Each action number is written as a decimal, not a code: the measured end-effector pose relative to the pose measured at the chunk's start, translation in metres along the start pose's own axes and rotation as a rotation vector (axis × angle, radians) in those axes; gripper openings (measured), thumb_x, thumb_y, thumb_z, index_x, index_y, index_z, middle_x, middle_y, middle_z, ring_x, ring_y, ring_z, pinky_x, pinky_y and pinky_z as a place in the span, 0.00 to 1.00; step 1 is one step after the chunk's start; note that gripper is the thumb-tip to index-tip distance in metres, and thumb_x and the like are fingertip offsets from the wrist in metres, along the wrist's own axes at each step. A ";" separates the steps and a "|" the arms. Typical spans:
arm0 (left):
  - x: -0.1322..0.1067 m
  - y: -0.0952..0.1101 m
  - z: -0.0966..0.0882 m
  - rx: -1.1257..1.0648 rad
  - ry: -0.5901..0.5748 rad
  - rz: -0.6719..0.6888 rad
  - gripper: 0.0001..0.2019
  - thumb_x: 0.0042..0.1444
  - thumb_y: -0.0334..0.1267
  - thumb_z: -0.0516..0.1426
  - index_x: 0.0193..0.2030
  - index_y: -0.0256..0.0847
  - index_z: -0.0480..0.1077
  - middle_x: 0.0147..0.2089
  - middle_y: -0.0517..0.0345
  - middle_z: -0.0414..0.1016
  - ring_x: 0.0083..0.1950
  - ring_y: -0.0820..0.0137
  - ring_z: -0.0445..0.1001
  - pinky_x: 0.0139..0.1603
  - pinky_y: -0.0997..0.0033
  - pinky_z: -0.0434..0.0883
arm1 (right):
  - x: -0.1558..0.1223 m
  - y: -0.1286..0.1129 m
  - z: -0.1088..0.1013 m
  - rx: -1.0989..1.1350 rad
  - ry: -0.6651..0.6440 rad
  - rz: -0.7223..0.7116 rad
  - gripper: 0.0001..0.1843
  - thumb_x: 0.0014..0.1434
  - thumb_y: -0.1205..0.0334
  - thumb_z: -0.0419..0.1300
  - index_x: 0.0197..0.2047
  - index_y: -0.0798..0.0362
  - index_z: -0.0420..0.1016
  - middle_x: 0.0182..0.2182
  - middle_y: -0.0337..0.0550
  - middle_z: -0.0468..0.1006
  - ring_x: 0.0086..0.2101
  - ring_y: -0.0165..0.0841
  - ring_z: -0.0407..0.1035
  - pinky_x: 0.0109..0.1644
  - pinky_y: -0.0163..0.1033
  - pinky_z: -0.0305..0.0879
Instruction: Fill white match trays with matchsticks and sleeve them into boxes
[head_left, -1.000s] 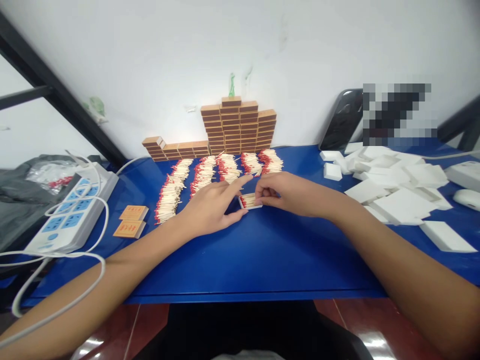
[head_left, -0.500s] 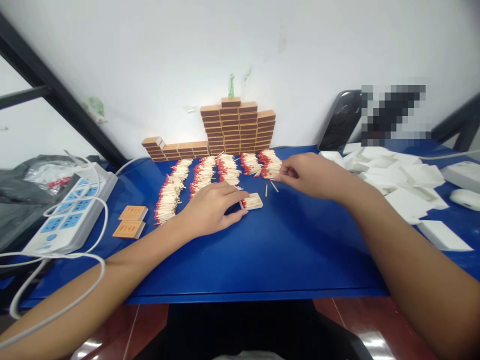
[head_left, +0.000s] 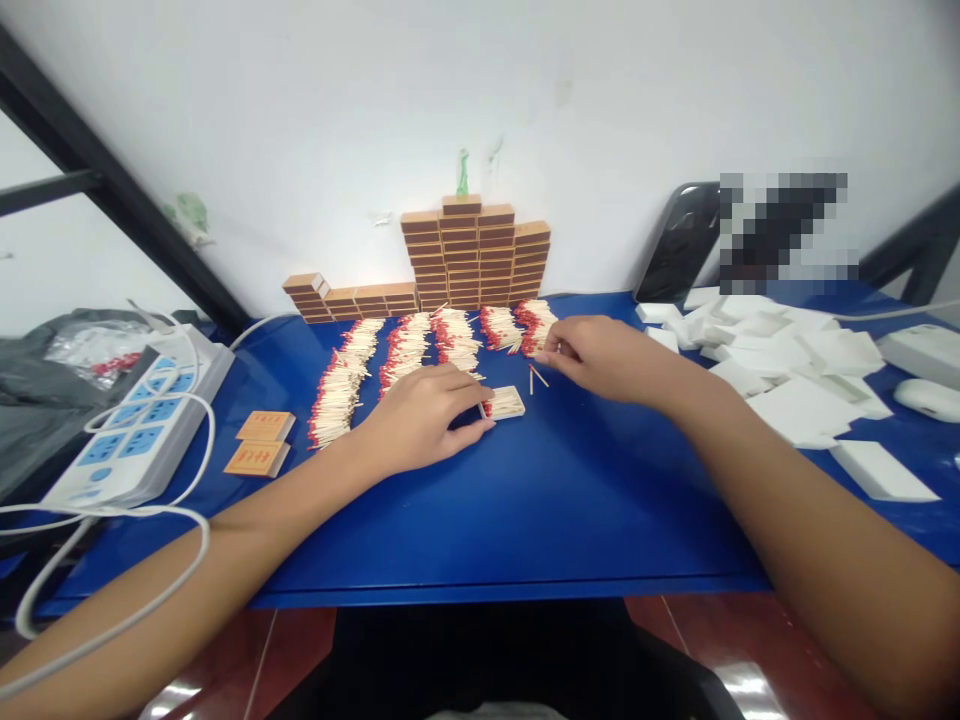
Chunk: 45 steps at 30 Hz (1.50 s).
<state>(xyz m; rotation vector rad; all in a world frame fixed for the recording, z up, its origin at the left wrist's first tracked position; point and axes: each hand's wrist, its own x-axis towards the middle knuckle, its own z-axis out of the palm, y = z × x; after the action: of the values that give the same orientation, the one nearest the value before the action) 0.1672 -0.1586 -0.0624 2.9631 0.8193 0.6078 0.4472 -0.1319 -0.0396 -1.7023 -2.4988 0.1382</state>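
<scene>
My left hand [head_left: 429,418] rests on the blue table, its thumb and fingers around the left end of a small white matchbox tray [head_left: 507,402]. Red-headed matches lie inside this tray, their heads partly under my fingers. At the lower edge of the rightmost match pile [head_left: 534,325], my right hand [head_left: 592,352] has its thumb and fingertips drawn together on matches; how many they pinch is hidden. Two loose matches [head_left: 532,379] lie just below those fingertips. More rows of matches [head_left: 405,350] spread leftward behind my left hand.
Closed matchboxes [head_left: 480,260] are stacked against the wall, and two orange matchboxes [head_left: 259,459] lie at left. A power strip [head_left: 135,430] with white cables [head_left: 206,530] occupies the left side. White empty trays [head_left: 802,400] are heaped at right, near a leaning dark phone-like object [head_left: 679,240].
My right hand has shifted slightly left along the rightmost pile, and the two loose matches have moved a little. My left hand stays at the tray.
</scene>
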 end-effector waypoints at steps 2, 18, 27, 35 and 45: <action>0.000 0.000 0.001 0.004 0.004 -0.008 0.13 0.72 0.43 0.59 0.56 0.40 0.78 0.51 0.50 0.85 0.51 0.59 0.83 0.53 0.56 0.78 | 0.001 0.005 -0.002 -0.032 0.013 0.034 0.13 0.71 0.53 0.57 0.39 0.52 0.77 0.39 0.52 0.83 0.35 0.41 0.73 0.37 0.43 0.58; -0.001 0.001 0.001 0.024 0.013 -0.026 0.15 0.71 0.42 0.61 0.60 0.39 0.76 0.52 0.50 0.85 0.51 0.59 0.83 0.53 0.57 0.78 | -0.004 -0.015 0.005 -0.010 -0.056 0.041 0.17 0.70 0.46 0.60 0.38 0.50 0.76 0.38 0.50 0.83 0.37 0.43 0.74 0.37 0.43 0.59; -0.003 0.001 0.000 0.059 0.004 -0.097 0.27 0.70 0.46 0.60 0.72 0.41 0.67 0.50 0.49 0.83 0.48 0.58 0.82 0.51 0.57 0.78 | -0.004 -0.019 0.004 0.022 -0.110 0.008 0.11 0.71 0.59 0.58 0.37 0.51 0.78 0.38 0.50 0.85 0.36 0.40 0.75 0.37 0.41 0.60; -0.006 -0.001 0.002 0.025 -0.002 -0.118 0.31 0.71 0.46 0.60 0.77 0.44 0.58 0.51 0.50 0.83 0.51 0.58 0.82 0.55 0.56 0.78 | -0.003 -0.014 -0.003 0.106 -0.043 -0.056 0.10 0.70 0.59 0.58 0.40 0.52 0.79 0.38 0.48 0.83 0.37 0.40 0.73 0.39 0.41 0.61; -0.005 -0.001 0.001 0.020 -0.008 -0.123 0.32 0.71 0.46 0.60 0.77 0.46 0.57 0.50 0.50 0.83 0.52 0.58 0.82 0.55 0.57 0.77 | -0.001 -0.004 0.004 0.173 -0.138 -0.115 0.07 0.68 0.58 0.61 0.39 0.50 0.77 0.34 0.45 0.81 0.33 0.37 0.71 0.36 0.40 0.59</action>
<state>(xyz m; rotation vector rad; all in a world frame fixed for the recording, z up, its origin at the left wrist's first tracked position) 0.1635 -0.1603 -0.0652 2.9031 1.0029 0.5839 0.4433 -0.1344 -0.0427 -1.5266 -2.5868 0.4622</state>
